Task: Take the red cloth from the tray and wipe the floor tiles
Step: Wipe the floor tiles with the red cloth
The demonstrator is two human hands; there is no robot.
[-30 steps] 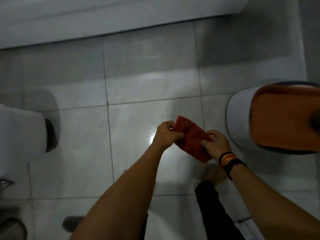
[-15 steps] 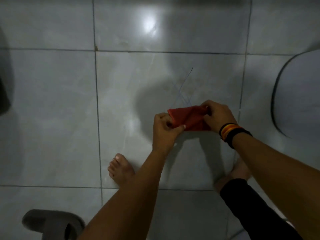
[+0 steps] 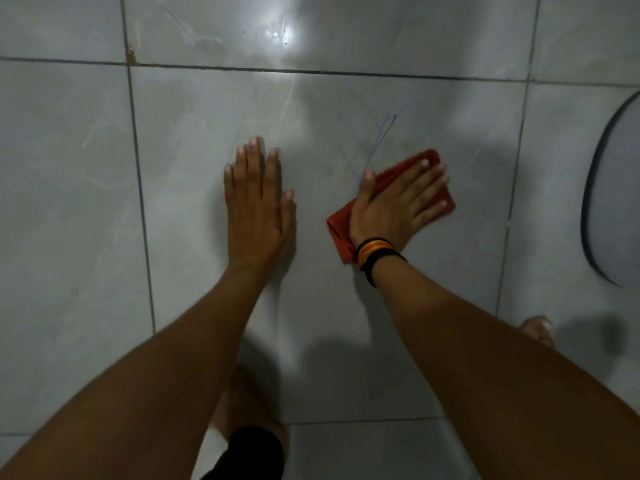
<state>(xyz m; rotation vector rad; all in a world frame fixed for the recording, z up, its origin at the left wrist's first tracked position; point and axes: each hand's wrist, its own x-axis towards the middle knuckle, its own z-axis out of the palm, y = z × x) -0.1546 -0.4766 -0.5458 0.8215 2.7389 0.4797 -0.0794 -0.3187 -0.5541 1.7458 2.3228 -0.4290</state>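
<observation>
Count first: 2 hands, 1 red cloth (image 3: 394,181), 2 bare feet partly in view, several wristbands on the rt wrist (image 3: 372,256), 1 rounded white object w/ a dark rim at the rt edge (image 3: 616,209). Floor tiles (image 3: 69,202): grey, glossy, approx 6 partly in frame, split by dark grout lines; a bright light glare sits near the top centre.

Left hand (image 3: 256,209) is down flat on the tile, palm down, all 5 fingers straight and close together, pointing away from the person. Fully open, holding nothing, touching only the floor. It's well apart from the cloth, on the same big centre tile.

Right hand (image 3: 394,209) is also spread flat, palm down, pressing on top of the cloth. Fingers extended and angled up-right, thumb out to the left. Not a closed fist grip: an open palm pinning the cloth against the floor.

Cloth lies flat on the centre tile under the rt hand, folded into a rough rectangle, tilted diagonally. Red corners stick out beyond the fingertips at upper rt and beyond the wrist at lower left.

Thin blue scribble mark (image 3: 379,140) on the tile just above the cloth, its lower end running to the thumb.

One foot (image 3: 536,329) shows at the rt beside the forearm; the other (image 3: 242,403) sits at bottom centre between the arms, w/ a dark trouser hem (image 3: 252,448) below it.
</observation>
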